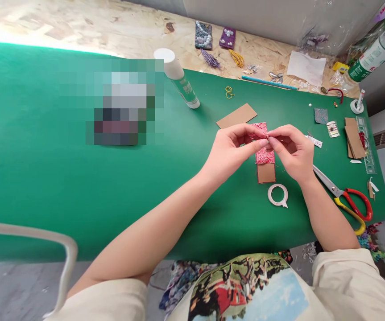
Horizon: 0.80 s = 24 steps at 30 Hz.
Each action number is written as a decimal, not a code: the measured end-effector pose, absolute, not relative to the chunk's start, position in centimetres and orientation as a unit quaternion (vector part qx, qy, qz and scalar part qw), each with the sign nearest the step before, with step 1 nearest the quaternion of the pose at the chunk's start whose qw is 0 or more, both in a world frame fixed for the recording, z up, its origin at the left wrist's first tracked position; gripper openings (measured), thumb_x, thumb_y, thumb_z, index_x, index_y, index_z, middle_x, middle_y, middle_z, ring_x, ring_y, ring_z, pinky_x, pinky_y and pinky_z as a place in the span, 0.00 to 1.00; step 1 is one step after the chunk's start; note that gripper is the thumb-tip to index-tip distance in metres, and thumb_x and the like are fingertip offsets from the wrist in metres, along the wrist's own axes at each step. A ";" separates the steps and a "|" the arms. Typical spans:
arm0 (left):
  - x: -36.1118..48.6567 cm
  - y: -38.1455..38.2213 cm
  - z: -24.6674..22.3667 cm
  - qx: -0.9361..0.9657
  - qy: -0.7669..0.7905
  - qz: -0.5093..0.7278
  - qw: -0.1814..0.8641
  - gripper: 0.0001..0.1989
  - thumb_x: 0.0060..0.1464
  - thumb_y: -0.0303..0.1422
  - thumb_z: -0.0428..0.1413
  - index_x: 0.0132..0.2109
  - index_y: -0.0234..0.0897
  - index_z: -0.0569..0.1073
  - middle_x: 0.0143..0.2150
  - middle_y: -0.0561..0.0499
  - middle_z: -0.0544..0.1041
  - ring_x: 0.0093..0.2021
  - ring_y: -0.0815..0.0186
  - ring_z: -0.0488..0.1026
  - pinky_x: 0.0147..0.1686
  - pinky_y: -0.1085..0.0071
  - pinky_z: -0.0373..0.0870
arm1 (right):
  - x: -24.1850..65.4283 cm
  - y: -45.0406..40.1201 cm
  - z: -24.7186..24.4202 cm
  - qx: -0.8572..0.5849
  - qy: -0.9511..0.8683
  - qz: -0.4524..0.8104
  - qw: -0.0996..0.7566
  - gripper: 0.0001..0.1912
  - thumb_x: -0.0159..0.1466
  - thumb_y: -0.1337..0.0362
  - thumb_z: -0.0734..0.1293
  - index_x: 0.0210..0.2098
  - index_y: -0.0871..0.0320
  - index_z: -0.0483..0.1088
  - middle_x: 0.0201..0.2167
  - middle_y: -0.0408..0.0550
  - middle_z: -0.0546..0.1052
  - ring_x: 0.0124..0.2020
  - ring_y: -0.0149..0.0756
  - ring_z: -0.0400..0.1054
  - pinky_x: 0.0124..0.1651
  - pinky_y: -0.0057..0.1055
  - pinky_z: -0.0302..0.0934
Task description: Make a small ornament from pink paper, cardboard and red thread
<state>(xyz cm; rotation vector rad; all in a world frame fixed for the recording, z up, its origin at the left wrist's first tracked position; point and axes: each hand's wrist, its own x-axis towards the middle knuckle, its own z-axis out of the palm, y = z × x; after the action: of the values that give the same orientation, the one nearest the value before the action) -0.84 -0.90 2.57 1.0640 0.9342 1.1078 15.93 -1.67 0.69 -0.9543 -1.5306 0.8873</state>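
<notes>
My left hand (pixel 230 145) and my right hand (pixel 292 149) meet over the green table, fingertips pinched close together. Between them runs a thin red thread (pixel 257 135), gripped by both; its exact ends are hidden by the fingers. Just under the hands lies red-and-white patterned fabric (pixel 265 157), partly covered by them. A brown cardboard piece with red edging (pixel 266 174) adjoins its near side. Closer to me rests a roll of white tape (pixel 285 199). Beyond my left hand is a plain cardboard strip (pixel 237 116).
Large scissors (pixel 337 191) with red and yellow handles lie beside my right forearm. A white-capped green bottle (pixel 185 91) stands farther back. Stacked cardboard pieces (pixel 353 138) and a clear ruler (pixel 369 156) sit at right. Two tasseled pieces, including a purple one (pixel 227 38), lie behind.
</notes>
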 end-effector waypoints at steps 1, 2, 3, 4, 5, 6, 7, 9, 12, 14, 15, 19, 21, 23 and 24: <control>-0.9 -0.9 2.6 0.472 0.413 0.485 0.610 0.12 0.43 0.41 0.72 0.30 0.39 0.81 0.31 0.50 0.81 0.32 0.65 0.76 0.35 0.68 0.73 | 16.0 -1.6 0.7 -0.400 -0.649 0.362 0.536 0.05 0.66 0.60 0.71 0.38 0.53 0.78 0.36 0.44 0.79 0.32 0.30 0.77 0.36 0.30 0.75; -0.9 -1.0 2.6 0.482 0.419 0.487 0.596 0.12 0.45 0.41 0.71 0.30 0.39 0.81 0.31 0.50 0.81 0.31 0.66 0.74 0.35 0.68 0.72 | 16.0 -1.6 0.7 -0.402 -0.656 0.350 0.534 0.05 0.67 0.59 0.71 0.38 0.53 0.78 0.36 0.44 0.78 0.32 0.30 0.76 0.35 0.30 0.75; -0.9 -1.0 2.6 0.491 0.425 0.491 0.581 0.11 0.46 0.41 0.70 0.30 0.40 0.81 0.30 0.51 0.81 0.30 0.67 0.73 0.34 0.68 0.71 | 16.1 -1.6 0.8 -0.404 -0.664 0.336 0.532 0.05 0.67 0.59 0.70 0.38 0.53 0.78 0.36 0.45 0.78 0.32 0.31 0.76 0.35 0.31 0.75; -0.9 -1.1 2.7 0.501 0.430 0.493 0.567 0.10 0.47 0.41 0.69 0.30 0.40 0.81 0.30 0.51 0.80 0.29 0.68 0.71 0.32 0.68 0.69 | 16.1 -1.5 0.8 -0.406 -0.673 0.319 0.530 0.05 0.67 0.60 0.70 0.38 0.53 0.78 0.36 0.45 0.78 0.33 0.32 0.75 0.35 0.32 0.74; -0.9 -1.1 2.8 0.509 0.433 0.493 0.557 0.10 0.48 0.41 0.68 0.30 0.40 0.81 0.30 0.51 0.80 0.28 0.69 0.69 0.31 0.68 0.67 | 16.2 -1.5 0.8 -0.406 -0.683 0.299 0.528 0.05 0.68 0.61 0.69 0.38 0.53 0.77 0.36 0.46 0.78 0.34 0.33 0.75 0.35 0.33 0.74; -0.9 -1.1 2.8 0.515 0.436 0.491 0.551 0.10 0.48 0.41 0.68 0.30 0.40 0.81 0.30 0.51 0.80 0.27 0.69 0.67 0.30 0.68 0.66 | 16.2 -1.5 0.9 -0.406 -0.694 0.279 0.526 0.04 0.68 0.62 0.68 0.38 0.52 0.77 0.36 0.46 0.78 0.35 0.34 0.75 0.35 0.34 0.74; -0.9 -1.2 2.9 0.518 0.438 0.489 0.548 0.10 0.49 0.41 0.67 0.30 0.40 0.81 0.30 0.51 0.79 0.26 0.70 0.65 0.29 0.68 0.64 | 16.3 -1.4 0.9 -0.403 -0.704 0.258 0.524 0.05 0.68 0.64 0.68 0.38 0.52 0.77 0.36 0.46 0.78 0.36 0.34 0.75 0.36 0.35 0.73; -0.9 -1.2 2.9 0.519 0.439 0.486 0.549 0.12 0.50 0.43 0.67 0.29 0.40 0.80 0.28 0.52 0.79 0.25 0.70 0.63 0.28 0.68 0.62 | 16.3 -1.4 1.0 -0.395 -0.721 0.225 0.523 0.06 0.68 0.67 0.67 0.39 0.52 0.77 0.36 0.47 0.78 0.38 0.35 0.75 0.38 0.36 0.73; -0.9 -1.1 2.7 0.523 0.439 0.481 0.550 0.12 0.49 0.42 0.68 0.28 0.40 0.80 0.28 0.52 0.79 0.26 0.69 0.65 0.29 0.68 0.63 | 16.4 -1.4 1.1 -0.387 -0.734 0.200 0.521 0.07 0.69 0.68 0.67 0.39 0.51 0.77 0.37 0.47 0.78 0.41 0.37 0.75 0.40 0.38 0.74; -0.8 -1.1 2.6 0.529 0.439 0.476 0.549 0.11 0.48 0.41 0.69 0.29 0.40 0.81 0.29 0.51 0.79 0.28 0.68 0.68 0.30 0.68 0.65 | 16.3 -1.5 1.1 -0.395 -0.734 0.196 0.517 0.06 0.69 0.67 0.67 0.39 0.50 0.76 0.37 0.47 0.78 0.41 0.37 0.75 0.41 0.38 0.75; -0.8 -1.1 2.5 0.532 0.441 0.474 0.545 0.10 0.48 0.41 0.69 0.30 0.39 0.81 0.29 0.51 0.79 0.28 0.67 0.68 0.31 0.68 0.65 | 16.3 -1.6 1.0 -0.404 -0.727 0.202 0.517 0.05 0.69 0.66 0.67 0.41 0.50 0.76 0.40 0.47 0.78 0.41 0.37 0.75 0.41 0.38 0.75; -0.7 -1.1 2.3 0.533 0.455 0.481 0.527 0.09 0.50 0.39 0.68 0.30 0.39 0.81 0.30 0.51 0.80 0.28 0.68 0.69 0.32 0.68 0.66 | 16.1 -1.9 0.6 -0.433 -0.682 0.267 0.526 0.11 0.66 0.58 0.70 0.47 0.50 0.71 0.57 0.50 0.71 0.37 0.32 0.75 0.43 0.38 0.77; -0.7 -1.0 2.2 0.537 0.457 0.485 0.517 0.08 0.51 0.39 0.67 0.31 0.40 0.82 0.31 0.51 0.81 0.30 0.67 0.70 0.34 0.68 0.67 | 16.0 -1.8 0.5 -0.437 -0.680 0.284 0.515 0.11 0.65 0.55 0.71 0.44 0.51 0.72 0.57 0.50 0.70 0.36 0.31 0.74 0.44 0.37 0.77; -0.8 -1.0 2.0 0.552 0.455 0.491 0.498 0.07 0.53 0.39 0.66 0.32 0.41 0.83 0.33 0.50 0.81 0.32 0.65 0.72 0.34 0.68 0.68 | 16.0 -1.7 0.4 -0.446 -0.682 0.286 0.505 0.10 0.66 0.53 0.71 0.40 0.52 0.73 0.54 0.50 0.72 0.37 0.32 0.74 0.44 0.37 0.77; -0.8 -0.9 1.8 0.562 0.453 0.495 0.483 0.08 0.53 0.39 0.66 0.32 0.41 0.83 0.35 0.49 0.82 0.35 0.64 0.73 0.34 0.69 0.69 | 16.0 -1.6 0.3 -0.451 -0.679 0.286 0.504 0.10 0.66 0.53 0.71 0.38 0.52 0.74 0.53 0.51 0.73 0.38 0.33 0.74 0.43 0.37 0.77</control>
<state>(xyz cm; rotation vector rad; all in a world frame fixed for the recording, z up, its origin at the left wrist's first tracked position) -0.79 -0.93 1.83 1.3693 1.1040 1.2070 16.00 -1.59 0.33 -1.0882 -1.6378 0.6907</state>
